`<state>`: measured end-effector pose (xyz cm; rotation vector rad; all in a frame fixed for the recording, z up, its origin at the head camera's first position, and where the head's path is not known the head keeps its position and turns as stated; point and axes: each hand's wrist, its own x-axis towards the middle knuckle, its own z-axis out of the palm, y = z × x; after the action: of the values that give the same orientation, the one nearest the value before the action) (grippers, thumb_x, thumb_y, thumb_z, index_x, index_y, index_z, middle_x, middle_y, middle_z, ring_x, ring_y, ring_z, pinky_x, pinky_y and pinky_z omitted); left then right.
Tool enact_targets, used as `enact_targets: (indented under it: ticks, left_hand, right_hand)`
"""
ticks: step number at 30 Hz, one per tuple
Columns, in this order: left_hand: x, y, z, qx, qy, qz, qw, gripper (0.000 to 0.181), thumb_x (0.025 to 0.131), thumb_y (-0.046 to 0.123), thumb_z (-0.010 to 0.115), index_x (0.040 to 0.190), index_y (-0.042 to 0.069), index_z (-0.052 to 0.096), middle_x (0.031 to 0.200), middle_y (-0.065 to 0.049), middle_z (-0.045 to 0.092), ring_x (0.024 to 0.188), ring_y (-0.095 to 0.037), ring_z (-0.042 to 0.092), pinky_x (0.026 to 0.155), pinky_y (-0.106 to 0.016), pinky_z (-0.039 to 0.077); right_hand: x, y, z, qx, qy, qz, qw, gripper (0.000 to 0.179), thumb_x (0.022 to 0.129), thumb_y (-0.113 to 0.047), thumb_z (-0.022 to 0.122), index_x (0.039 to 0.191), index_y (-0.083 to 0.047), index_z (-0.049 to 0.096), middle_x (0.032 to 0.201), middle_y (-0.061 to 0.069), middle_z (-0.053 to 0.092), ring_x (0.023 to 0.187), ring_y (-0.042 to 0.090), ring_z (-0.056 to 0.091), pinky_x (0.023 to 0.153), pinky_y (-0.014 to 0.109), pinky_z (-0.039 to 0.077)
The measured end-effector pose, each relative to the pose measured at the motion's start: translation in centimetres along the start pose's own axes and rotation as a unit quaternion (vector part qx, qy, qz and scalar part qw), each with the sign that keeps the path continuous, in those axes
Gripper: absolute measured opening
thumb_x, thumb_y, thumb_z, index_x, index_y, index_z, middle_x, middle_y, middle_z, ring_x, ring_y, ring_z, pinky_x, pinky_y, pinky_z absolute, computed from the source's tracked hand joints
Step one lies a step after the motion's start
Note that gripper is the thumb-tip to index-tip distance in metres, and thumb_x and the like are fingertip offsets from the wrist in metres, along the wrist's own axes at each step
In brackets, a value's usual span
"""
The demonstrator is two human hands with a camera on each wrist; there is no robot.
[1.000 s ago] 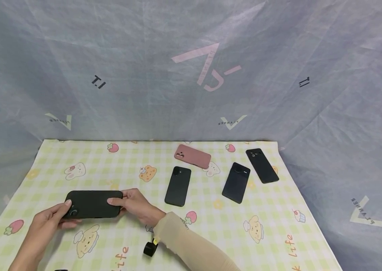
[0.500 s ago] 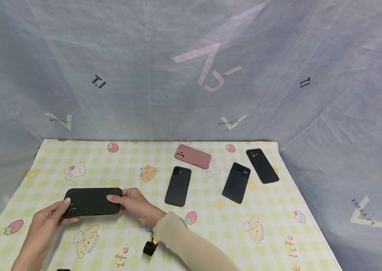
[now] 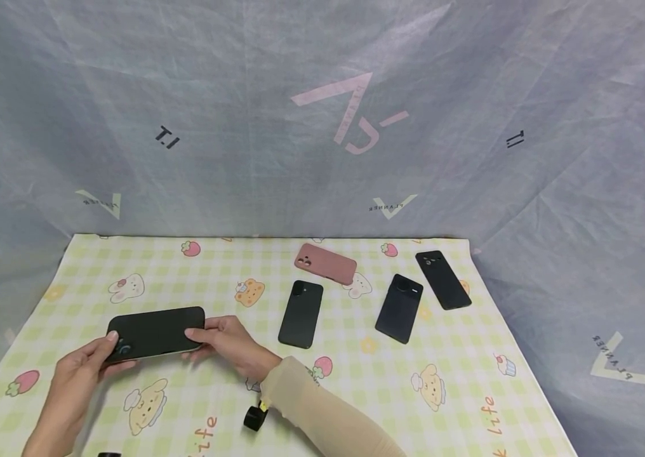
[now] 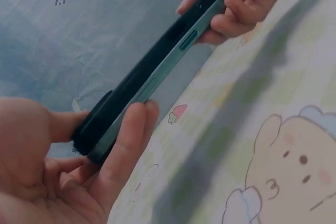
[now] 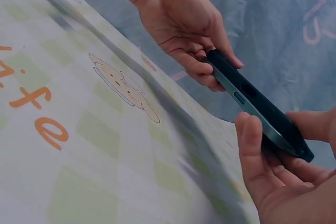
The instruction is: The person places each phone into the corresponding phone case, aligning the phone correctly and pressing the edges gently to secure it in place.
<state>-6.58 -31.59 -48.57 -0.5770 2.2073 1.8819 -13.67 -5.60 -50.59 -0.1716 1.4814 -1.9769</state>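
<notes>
Both hands hold a smartphone (image 4: 157, 74) with a black phone case (image 3: 151, 333) laid over its back, level above the left side of the table. In the left wrist view the phone's pale metal side and button show below the case's edge. The case's side cutout (image 5: 247, 88) lies above that button. My left hand (image 3: 79, 368) grips the camera end, thumb on top and fingers beneath. At the other end my right hand (image 3: 233, 343) pinches the case and phone, thumb over the back. The phone's screen faces down, hidden from the head view.
A black phone (image 3: 301, 314), a pink phone case (image 3: 325, 264), a dark phone (image 3: 399, 309) and another black phone or case (image 3: 443, 280) lie on the checked tablecloth (image 3: 214, 273) to the right. A grey cloth (image 3: 254, 127) hangs behind the table.
The phone and case have risen slightly away from me, and their right end has tilted up. Both hands keep hold, and the right fingers show more beneath the edge. The other items have not moved.
</notes>
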Motion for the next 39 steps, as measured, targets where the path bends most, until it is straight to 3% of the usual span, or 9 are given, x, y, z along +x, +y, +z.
enact_targets:
  ticks: [3, 6, 10, 15, 19, 24, 32, 39]
  left_hand:
    - [-0.2, -0.2, -0.3, -0.002, -0.027, 0.019, 0.9995, 0.087, 0.113, 0.048, 0.049, 0.162, -0.018, 0.02, 0.103, 0.028, 0.066, 0.093, -0.007, 0.079, 0.082, -0.011, 0.057]
    - [-0.4, -0.3, -0.4, -0.013, -0.042, 0.033, 0.9985, 0.083, 0.115, 0.04, 0.051, 0.161, -0.02, 0.017, 0.097, 0.013, 0.078, 0.09, -0.012, 0.08, 0.082, -0.019, 0.062]
    - [-0.5, -0.3, -0.5, -0.001, -0.038, 0.019, 0.9991, 0.086, 0.115, 0.041, 0.052, 0.162, -0.019, 0.014, 0.094, -0.003, 0.082, 0.085, -0.016, 0.08, 0.079, -0.028, 0.065]
    - [-0.2, -0.4, -0.4, 0.003, -0.039, 0.015, 0.9991, 0.087, 0.115, 0.041, 0.052, 0.159, -0.023, 0.014, 0.095, 0.0, 0.081, 0.087, -0.014, 0.08, 0.081, -0.026, 0.064]
    - [-0.1, -0.7, -0.4, -0.023, -0.042, 0.024, 0.9986, 0.086, 0.114, 0.038, 0.054, 0.158, -0.025, 0.014, 0.096, 0.009, 0.079, 0.089, -0.014, 0.08, 0.081, -0.022, 0.063]
    - [-0.2, -0.9, -0.4, -0.023, -0.043, 0.03, 0.9984, 0.083, 0.114, 0.036, 0.054, 0.158, -0.024, 0.017, 0.096, 0.018, 0.076, 0.089, -0.012, 0.08, 0.081, -0.016, 0.06]
    - [-0.1, -0.9, -0.4, -0.002, -0.039, 0.034, 0.9987, 0.08, 0.115, 0.037, 0.053, 0.16, -0.02, 0.02, 0.094, 0.005, 0.081, 0.088, -0.009, 0.079, 0.079, -0.01, 0.057]
    - [-0.2, -1.1, -0.4, 0.041, -0.039, 0.049, 0.9972, 0.078, 0.116, 0.039, 0.046, 0.159, -0.021, 0.022, 0.097, 0.012, 0.078, 0.091, -0.006, 0.078, 0.08, -0.009, 0.056]
  right_hand:
    - [-0.1, -0.1, -0.1, 0.003, 0.003, -0.009, 0.9999, 0.014, 0.103, -0.017, 0.075, 0.11, -0.007, 0.081, 0.1, 0.026, 0.079, 0.105, 0.054, 0.072, 0.094, 0.035, 0.063]
    - [-0.1, -0.1, -0.1, 0.007, -0.001, -0.015, 0.9999, 0.015, 0.104, -0.015, 0.073, 0.113, -0.006, 0.08, 0.101, 0.019, 0.08, 0.097, 0.041, 0.079, 0.095, 0.035, 0.063]
    - [-0.2, -0.1, -0.3, 0.009, -0.008, -0.021, 0.9997, 0.016, 0.104, -0.014, 0.073, 0.116, -0.006, 0.08, 0.103, 0.013, 0.081, 0.089, 0.027, 0.081, 0.095, 0.035, 0.062]
    - [-0.1, 0.2, -0.4, 0.008, -0.013, -0.025, 0.9996, 0.017, 0.104, -0.014, 0.073, 0.117, -0.006, 0.079, 0.105, 0.012, 0.081, 0.092, 0.028, 0.081, 0.096, 0.036, 0.062]
    - [0.0, 0.3, -0.5, 0.01, -0.014, -0.03, 0.9994, 0.018, 0.104, -0.014, 0.072, 0.118, -0.005, 0.078, 0.107, 0.011, 0.081, 0.091, 0.026, 0.081, 0.097, 0.035, 0.062]
    - [0.0, 0.3, -0.3, 0.013, -0.008, -0.032, 0.9994, 0.017, 0.104, -0.014, 0.073, 0.118, -0.006, 0.079, 0.108, 0.01, 0.081, 0.088, 0.024, 0.081, 0.096, 0.034, 0.062]
    - [0.0, 0.3, -0.3, 0.002, -0.004, -0.036, 0.9993, 0.018, 0.104, -0.012, 0.073, 0.117, -0.003, 0.079, 0.107, 0.01, 0.081, 0.097, 0.037, 0.079, 0.096, 0.031, 0.062]
    - [0.0, 0.3, -0.3, 0.007, -0.002, -0.034, 0.9994, 0.016, 0.103, -0.011, 0.074, 0.115, -0.002, 0.08, 0.105, 0.011, 0.081, 0.093, 0.032, 0.081, 0.093, 0.033, 0.063]
